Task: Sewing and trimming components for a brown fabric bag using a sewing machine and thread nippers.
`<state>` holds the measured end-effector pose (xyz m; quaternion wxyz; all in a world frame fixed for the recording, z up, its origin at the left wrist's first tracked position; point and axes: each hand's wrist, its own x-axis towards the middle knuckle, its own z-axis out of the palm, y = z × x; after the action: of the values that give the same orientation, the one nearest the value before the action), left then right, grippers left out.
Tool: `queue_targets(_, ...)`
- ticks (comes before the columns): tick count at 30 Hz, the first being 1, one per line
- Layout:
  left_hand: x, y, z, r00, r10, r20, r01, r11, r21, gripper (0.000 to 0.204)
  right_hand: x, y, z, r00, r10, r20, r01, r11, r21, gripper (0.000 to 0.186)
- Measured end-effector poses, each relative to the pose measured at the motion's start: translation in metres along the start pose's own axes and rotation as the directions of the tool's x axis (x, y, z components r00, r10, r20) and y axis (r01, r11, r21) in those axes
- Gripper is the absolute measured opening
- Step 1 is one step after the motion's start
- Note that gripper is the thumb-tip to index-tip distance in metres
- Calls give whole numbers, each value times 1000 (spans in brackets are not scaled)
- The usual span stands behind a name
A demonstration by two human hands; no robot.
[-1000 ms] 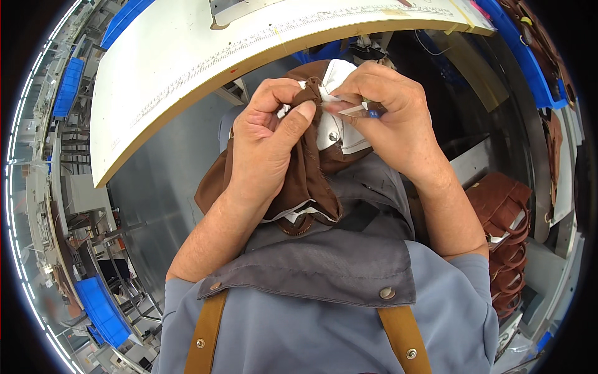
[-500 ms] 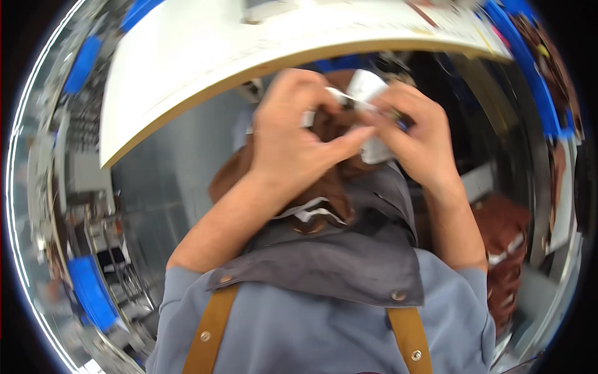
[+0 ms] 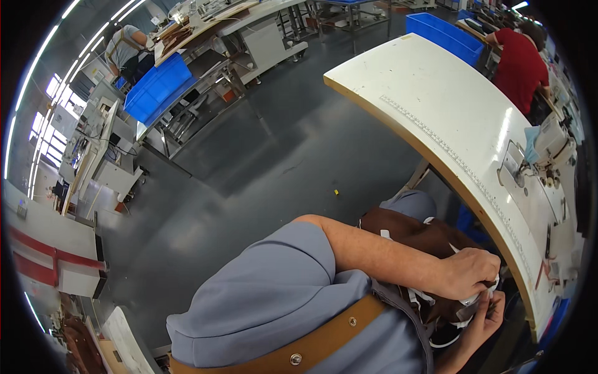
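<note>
My left hand (image 3: pixel 471 273) is closed at the lower right, its fingertips bent down over a piece of white strip (image 3: pixel 492 288). Just below it, my right hand (image 3: pixel 487 319) has its thumb and fingers raised to the same white piece, and the fingertips of both hands nearly meet there. A brown soft piece with white edging, like a bag or cover (image 3: pixel 408 225), lies across my lap under my left forearm. More white strips hang from it below my left wrist. My fingers hide most of what they pinch.
A white worktable (image 3: pixel 430 81) with a ruler along its edge curves past my hands and bears a sewing machine (image 3: pixel 548 146). Blue bins (image 3: pixel 159 87) stand on another bench and beyond the table. Two people work farther off. Grey floor (image 3: pixel 249 187) stretches to the left.
The view has swung left, so the table and both hands now appear toward the right. My hands stay together at the white strip, now closer to each other.
</note>
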<state>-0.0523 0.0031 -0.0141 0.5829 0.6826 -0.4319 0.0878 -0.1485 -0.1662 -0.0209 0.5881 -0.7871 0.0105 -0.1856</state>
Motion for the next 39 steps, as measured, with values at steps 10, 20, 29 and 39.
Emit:
queue_targets(10, -3, 0, -31, 932, -352, 91, 363, 918, -159, 23, 16, -25, 11, 1000, -11, -10, 10, 992, -130, 12)
queue_targets(20, -10, 6, -7, 855, -481, 195, 508, 698, -505, 16, -14, -61, 0, 930, -349, -116, 199, 742, -641, 31)
queue_targets(29, -11, 19, 1, 872, -475, 120, 465, 726, -506, 10, -17, -68, 2, 847, -494, 196, 339, 216, -916, 30)
queue_targets(39, -15, 19, 3, 888, -455, 65, 426, 763, -486, 7, -14, -66, 2, 837, -502, 219, 357, 197, -913, 34)
